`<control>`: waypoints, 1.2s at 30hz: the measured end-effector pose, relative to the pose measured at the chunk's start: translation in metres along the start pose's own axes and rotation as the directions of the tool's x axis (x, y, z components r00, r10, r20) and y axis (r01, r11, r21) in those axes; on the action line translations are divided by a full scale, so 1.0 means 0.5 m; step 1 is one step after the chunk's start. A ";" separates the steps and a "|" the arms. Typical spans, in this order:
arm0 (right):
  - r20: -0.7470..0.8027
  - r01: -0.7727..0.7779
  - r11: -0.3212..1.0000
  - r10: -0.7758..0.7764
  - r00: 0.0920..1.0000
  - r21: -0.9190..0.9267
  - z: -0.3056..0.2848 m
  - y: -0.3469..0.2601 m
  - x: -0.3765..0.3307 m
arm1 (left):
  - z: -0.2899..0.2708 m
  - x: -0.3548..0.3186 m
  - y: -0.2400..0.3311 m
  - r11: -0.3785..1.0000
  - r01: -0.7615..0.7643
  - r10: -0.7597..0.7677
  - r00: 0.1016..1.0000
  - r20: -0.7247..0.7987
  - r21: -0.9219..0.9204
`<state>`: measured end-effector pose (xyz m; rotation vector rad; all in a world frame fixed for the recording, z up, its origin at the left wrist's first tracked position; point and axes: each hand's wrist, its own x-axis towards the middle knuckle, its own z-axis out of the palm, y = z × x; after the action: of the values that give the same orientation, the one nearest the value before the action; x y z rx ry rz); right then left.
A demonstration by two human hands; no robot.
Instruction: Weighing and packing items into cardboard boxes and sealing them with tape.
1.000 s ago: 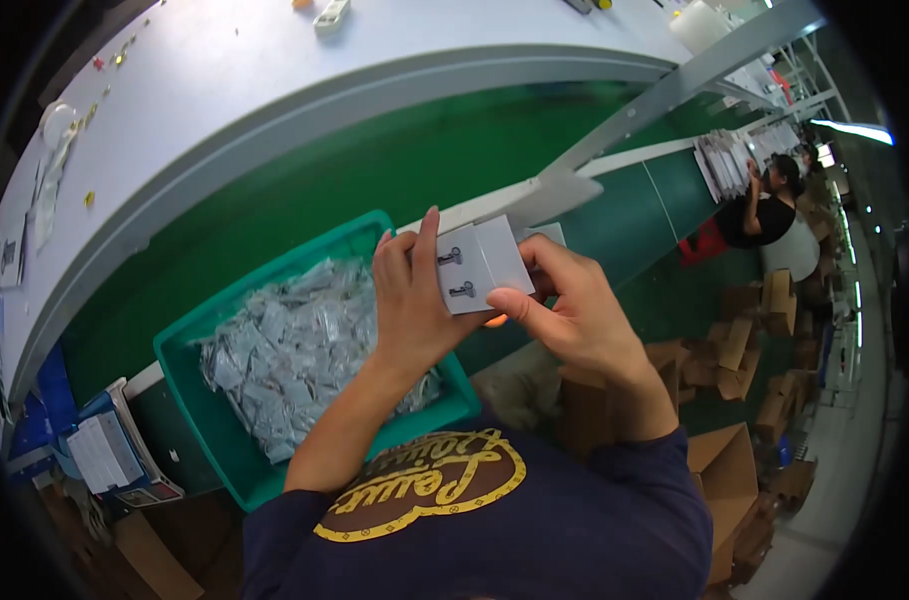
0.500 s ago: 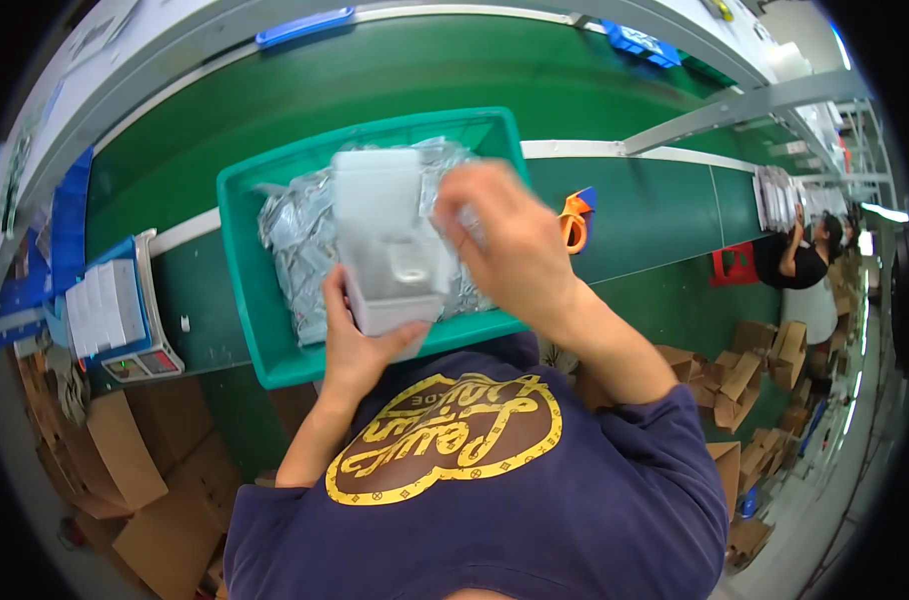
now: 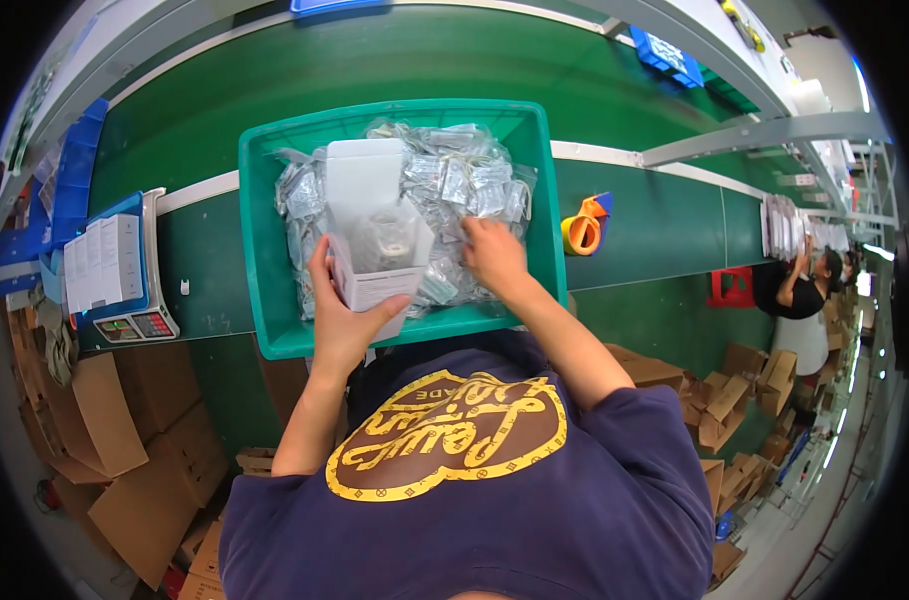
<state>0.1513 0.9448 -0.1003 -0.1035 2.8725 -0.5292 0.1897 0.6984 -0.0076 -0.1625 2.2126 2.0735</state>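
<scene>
My left hand (image 3: pixel 343 318) grips a small white carton (image 3: pixel 375 235) from below, its lid flap standing open and a clear bagged item lying inside it. The carton hangs over the near side of a green plastic bin (image 3: pixel 545 190) that is filled with several clear plastic bags of small parts (image 3: pixel 455 180). My right hand (image 3: pixel 493 255) reaches into the bin just right of the carton, fingers curled down on the bags; whether it holds one I cannot tell.
A digital scale (image 3: pixel 140 320) with stacked white cartons (image 3: pixel 103 262) sits at the left by blue trays (image 3: pixel 70 180). An orange tape dispenser (image 3: pixel 585 228) lies on the green belt right of the bin. Brown cardboard boxes (image 3: pixel 125 450) crowd the floor. Another person (image 3: pixel 800 290) works far right.
My head has tilted down, bringing the bin to the centre. The carton, once shut and held by both hands, is now open in my left hand; my right hand left it for the bags.
</scene>
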 end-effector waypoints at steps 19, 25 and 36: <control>-0.403 0.484 0.813 -0.344 0.848 0.325 -0.387 -0.172 -0.136 | 0.045 -0.003 0.059 0.976 -0.152 0.076 0.912 0.404 0.158; -0.546 0.536 0.800 -0.332 0.769 0.269 -0.346 -0.164 -0.149 | 0.073 -0.034 0.088 0.991 0.114 -0.079 0.924 0.375 -0.072; -0.466 0.577 0.469 -0.341 0.816 0.668 -0.266 -0.139 -0.217 | 0.048 -0.076 0.022 0.989 -0.150 0.134 0.878 0.459 -0.003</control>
<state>0.2287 0.9376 0.0677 -0.7336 2.4825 -2.0261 0.2255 0.7230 0.0075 0.4621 2.0080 1.8868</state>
